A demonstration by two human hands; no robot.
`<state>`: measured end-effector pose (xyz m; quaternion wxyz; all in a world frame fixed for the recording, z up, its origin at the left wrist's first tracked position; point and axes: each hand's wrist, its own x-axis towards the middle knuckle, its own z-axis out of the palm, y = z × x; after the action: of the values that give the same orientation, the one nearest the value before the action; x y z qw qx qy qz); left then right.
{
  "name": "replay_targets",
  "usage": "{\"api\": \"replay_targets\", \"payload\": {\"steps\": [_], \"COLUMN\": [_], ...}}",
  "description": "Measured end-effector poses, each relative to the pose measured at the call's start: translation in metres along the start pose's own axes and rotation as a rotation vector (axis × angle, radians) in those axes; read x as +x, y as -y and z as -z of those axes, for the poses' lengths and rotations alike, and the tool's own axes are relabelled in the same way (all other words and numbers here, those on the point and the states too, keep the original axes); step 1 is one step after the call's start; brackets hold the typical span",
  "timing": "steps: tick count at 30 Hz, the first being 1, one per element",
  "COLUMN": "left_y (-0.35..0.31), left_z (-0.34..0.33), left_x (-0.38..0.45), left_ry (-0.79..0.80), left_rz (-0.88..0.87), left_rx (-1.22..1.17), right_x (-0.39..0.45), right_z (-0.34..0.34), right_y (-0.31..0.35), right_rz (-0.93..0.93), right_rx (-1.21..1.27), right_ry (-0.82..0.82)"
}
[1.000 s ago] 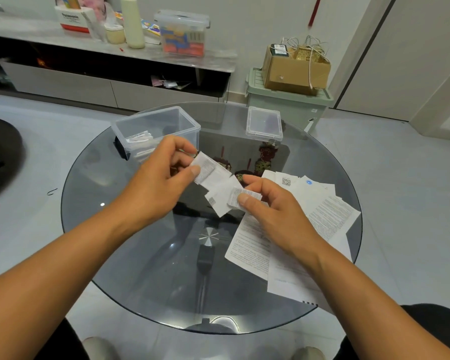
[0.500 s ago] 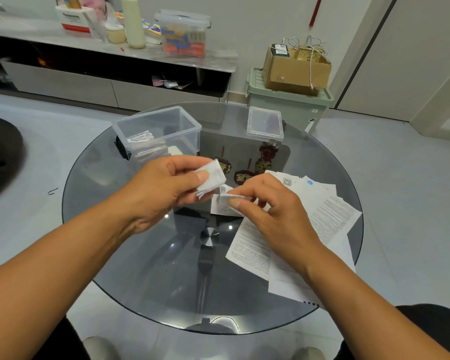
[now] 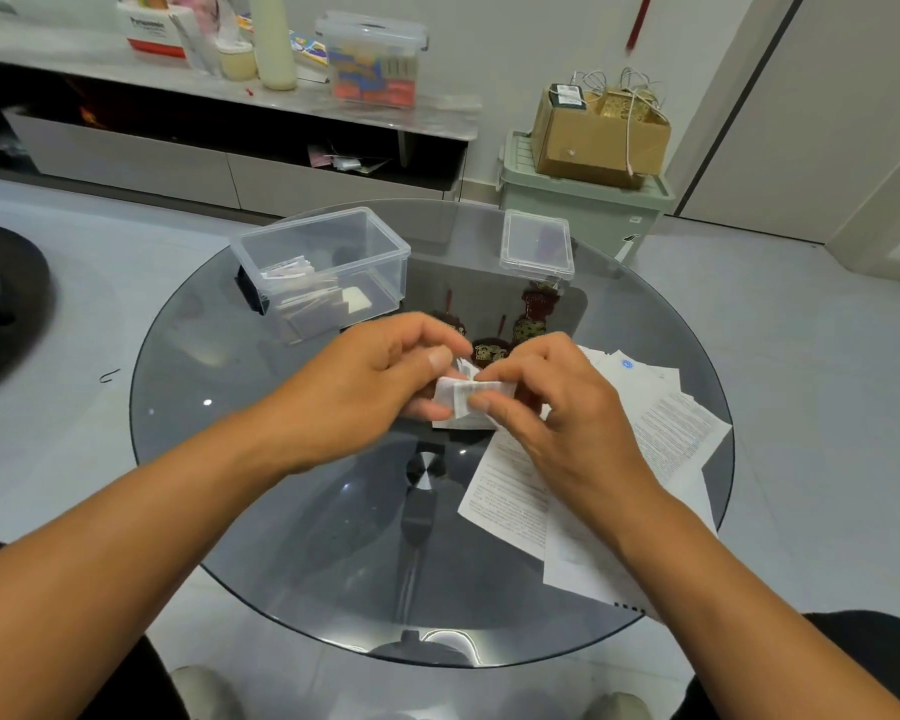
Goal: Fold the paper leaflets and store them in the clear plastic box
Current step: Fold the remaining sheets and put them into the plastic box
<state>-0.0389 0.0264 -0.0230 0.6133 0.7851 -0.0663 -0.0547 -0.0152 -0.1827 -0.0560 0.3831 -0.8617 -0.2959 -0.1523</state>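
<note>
A small white leaflet (image 3: 466, 400), folded into a compact wad, is held above the middle of the round glass table (image 3: 281, 511). My left hand (image 3: 380, 376) pinches its left end between thumb and fingers. My right hand (image 3: 557, 407) pinches its right end from above. Behind my left hand stands the open clear plastic box (image 3: 323, 267), with several folded leaflets lying inside. Under my right forearm lies a spread of unfolded printed leaflets (image 3: 666, 433) on the table's right side.
The box's clear lid (image 3: 537, 245) lies at the table's far edge. Dark red ornaments (image 3: 533, 314) show through the glass. Beyond the table stand a green bin (image 3: 583, 210) with a cardboard box on it and a low cabinet (image 3: 219, 122).
The leaflet went from half open and stretched between both hands to a tight small wad. My hands came together and dropped a little toward the table.
</note>
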Motion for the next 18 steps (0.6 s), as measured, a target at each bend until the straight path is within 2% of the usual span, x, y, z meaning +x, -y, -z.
{"api": "replay_targets", "payload": {"steps": [2,5,8,13,18], "left_y": [0.002,0.016,0.022,0.017,0.021], "left_z": [-0.002,-0.003,-0.012,-0.028,-0.022], "left_x": [0.006,0.017,0.02,0.019,0.026], "left_ry": [-0.093,-0.251,-0.211,-0.096,-0.061], "left_rz": [-0.011,-0.092,-0.033,0.092,0.131], "left_rx": [-0.049,0.242,0.482,0.543,0.624], "right_x": [0.004,0.012,0.016,0.008,0.008], "right_z": [0.006,0.023,0.032,0.012,0.002], "right_y": [0.002,-0.001,-0.009,-0.011,-0.007], "right_rz": [-0.092,-0.335,-0.429,-0.516,-0.563], "right_rx": [0.06,0.229,0.154,0.034,0.123], "right_ry": [-0.01,-0.157,-0.195,-0.02,-0.043]}}
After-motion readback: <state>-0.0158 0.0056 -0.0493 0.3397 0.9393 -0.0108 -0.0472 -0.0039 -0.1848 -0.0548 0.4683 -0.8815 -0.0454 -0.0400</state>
